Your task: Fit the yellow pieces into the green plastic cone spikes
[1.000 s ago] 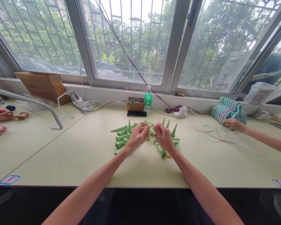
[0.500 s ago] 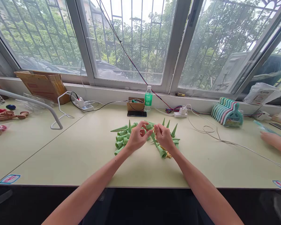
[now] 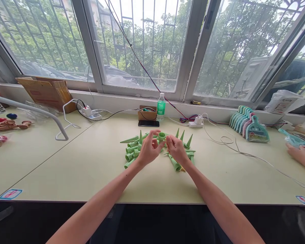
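Note:
My left hand [image 3: 149, 149] is closed around a green plastic plant watering spike [image 3: 162, 136], with thumb and fingers at its collar. The spike's hollow open end faces up and toward me. Close beside it, my right hand [image 3: 176, 147] is closed, fingertips pinched near the collar; what they grip is hidden. Several similar green spikes [image 3: 129, 156] lie on the table to the left of my hands. More lie or stand point-up on the right, among them a cone [image 3: 189, 141] and a lying spike [image 3: 176, 165]. Small yellowish pieces [image 3: 183, 169] show beneath my right wrist.
Behind my hands are a phone [image 3: 148, 123], a small cardboard box [image 3: 147, 114] and a bottle [image 3: 161, 107]. Cables [image 3: 226, 142] and a power strip [image 3: 196, 124] lie to the right. Beyond stands a row of pastel dustpans [image 3: 256, 130], near another person's hand [image 3: 301, 154].
The spike in my left hand has turned from slanting to open end up. My right hand has shifted slightly left. At right, one dustpan and the other person's hand have moved right.

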Available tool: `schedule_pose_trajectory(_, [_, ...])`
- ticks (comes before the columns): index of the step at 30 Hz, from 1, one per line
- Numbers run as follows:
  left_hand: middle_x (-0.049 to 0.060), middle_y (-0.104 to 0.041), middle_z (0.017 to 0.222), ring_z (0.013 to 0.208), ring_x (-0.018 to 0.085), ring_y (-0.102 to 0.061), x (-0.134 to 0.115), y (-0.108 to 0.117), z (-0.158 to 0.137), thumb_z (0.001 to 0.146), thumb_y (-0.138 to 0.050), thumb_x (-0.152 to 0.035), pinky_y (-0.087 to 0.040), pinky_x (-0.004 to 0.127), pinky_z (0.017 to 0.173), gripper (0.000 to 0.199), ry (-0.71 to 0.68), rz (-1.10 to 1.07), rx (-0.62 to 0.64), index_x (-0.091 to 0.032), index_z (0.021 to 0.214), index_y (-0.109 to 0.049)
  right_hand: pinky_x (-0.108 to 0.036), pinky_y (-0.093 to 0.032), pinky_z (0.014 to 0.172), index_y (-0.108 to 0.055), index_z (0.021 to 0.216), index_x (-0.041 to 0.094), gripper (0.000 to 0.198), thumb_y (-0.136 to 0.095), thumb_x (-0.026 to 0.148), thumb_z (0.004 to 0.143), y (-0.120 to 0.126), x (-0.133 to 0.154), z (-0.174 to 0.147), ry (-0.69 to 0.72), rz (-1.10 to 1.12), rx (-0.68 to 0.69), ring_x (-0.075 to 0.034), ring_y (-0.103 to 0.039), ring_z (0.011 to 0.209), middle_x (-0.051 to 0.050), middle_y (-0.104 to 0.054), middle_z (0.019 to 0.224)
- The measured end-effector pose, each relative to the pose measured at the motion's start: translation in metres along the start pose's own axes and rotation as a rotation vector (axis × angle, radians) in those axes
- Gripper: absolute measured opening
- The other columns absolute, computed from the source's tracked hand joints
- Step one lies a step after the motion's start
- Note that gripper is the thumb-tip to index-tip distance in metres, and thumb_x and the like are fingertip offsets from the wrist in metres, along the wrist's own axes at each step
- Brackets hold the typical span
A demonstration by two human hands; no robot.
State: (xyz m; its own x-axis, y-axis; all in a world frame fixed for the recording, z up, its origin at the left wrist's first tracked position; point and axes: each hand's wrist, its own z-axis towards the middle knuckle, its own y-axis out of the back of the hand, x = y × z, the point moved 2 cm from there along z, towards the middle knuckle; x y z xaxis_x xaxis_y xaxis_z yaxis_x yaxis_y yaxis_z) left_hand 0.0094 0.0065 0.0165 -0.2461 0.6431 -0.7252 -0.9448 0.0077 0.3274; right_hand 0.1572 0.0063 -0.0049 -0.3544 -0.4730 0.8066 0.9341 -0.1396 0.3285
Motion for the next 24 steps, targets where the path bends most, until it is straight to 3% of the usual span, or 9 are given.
schedule_pose_trajectory(6, [0.003, -0.055, 0.099, 0.049, 0.002, -0.045, -0.002, 0.001, 0.001, 0.087, -0.057, -0.046, -0.042, 0.017, 0.046, 0.034, 0.035, -0.058, -0.059, -0.021, 0.108, -0.046, -0.022, -0.033, 0.046, -0.039, 0.067, 0.021, 0.046, -0.036, 0.056, 0.097, 0.002, 0.006, -0.001, 0.011, 0.038, -0.025, -0.009, -0.04, 0.046, 0.004, -0.045, 0.053])
schedule_pose_trajectory(9, [-0.002, -0.053, 0.07, 0.045, 0.005, -0.04, 0.001, 0.003, 0.002, 0.091, -0.048, -0.052, -0.033, 0.018, 0.043, 0.035, 0.066, -0.079, -0.1, -0.018, 0.082, -0.051, -0.022, -0.034, 0.047, -0.04, 0.068, 0.021, 0.045, -0.037, 0.057, 0.096, 0.003, 0.008, -0.002, 0.021, 0.054, -0.032, -0.009, -0.041, 0.046, 0.004, -0.047, 0.054])
schedule_pose_trajectory(11, [-0.002, -0.046, 0.051, 0.043, 0.007, -0.039, 0.003, 0.002, 0.003, 0.094, -0.038, -0.055, -0.032, 0.021, 0.044, 0.052, 0.082, -0.053, -0.092, -0.017, 0.06, -0.049, -0.022, -0.034, 0.047, -0.042, 0.07, 0.021, 0.044, -0.037, 0.056, 0.096, 0.003, 0.008, -0.002, 0.027, 0.057, -0.028, -0.009, -0.041, 0.046, 0.004, -0.048, 0.055])
schedule_pose_trajectory(14, [0.001, -0.043, 0.039, 0.041, 0.01, -0.042, 0.009, 0.0, 0.003, 0.095, -0.03, -0.059, -0.034, 0.023, 0.047, 0.071, 0.148, -0.063, -0.03, -0.017, 0.04, -0.047, -0.022, -0.035, 0.047, -0.046, 0.072, 0.021, 0.042, -0.037, 0.054, 0.097, 0.003, 0.007, -0.003, 0.047, 0.05, -0.007, -0.009, -0.042, 0.046, 0.002, -0.05, 0.058])
schedule_pose_trajectory(19, [0.003, -0.049, 0.039, 0.039, 0.01, -0.041, 0.013, -0.002, 0.004, 0.093, -0.03, -0.064, -0.033, 0.023, 0.043, 0.075, 0.281, -0.193, 0.089, -0.016, 0.042, -0.057, -0.022, -0.035, 0.048, -0.048, 0.075, 0.021, 0.04, -0.039, 0.053, 0.096, 0.002, 0.004, -0.004, 0.057, 0.047, 0.017, -0.009, -0.043, 0.047, 0.001, -0.054, 0.063])
schedule_pose_trajectory(24, [0.002, -0.05, 0.042, 0.038, 0.009, -0.04, 0.007, 0.001, 0.004, 0.091, -0.036, -0.063, -0.032, 0.023, 0.043, 0.069, 0.26, -0.187, 0.123, -0.015, 0.049, -0.062, -0.022, -0.035, 0.048, -0.048, 0.076, 0.021, 0.037, -0.04, 0.051, 0.097, 0.003, 0.004, -0.003, 0.07, 0.069, 0.012, -0.009, -0.042, 0.046, 0.001, -0.054, 0.063])
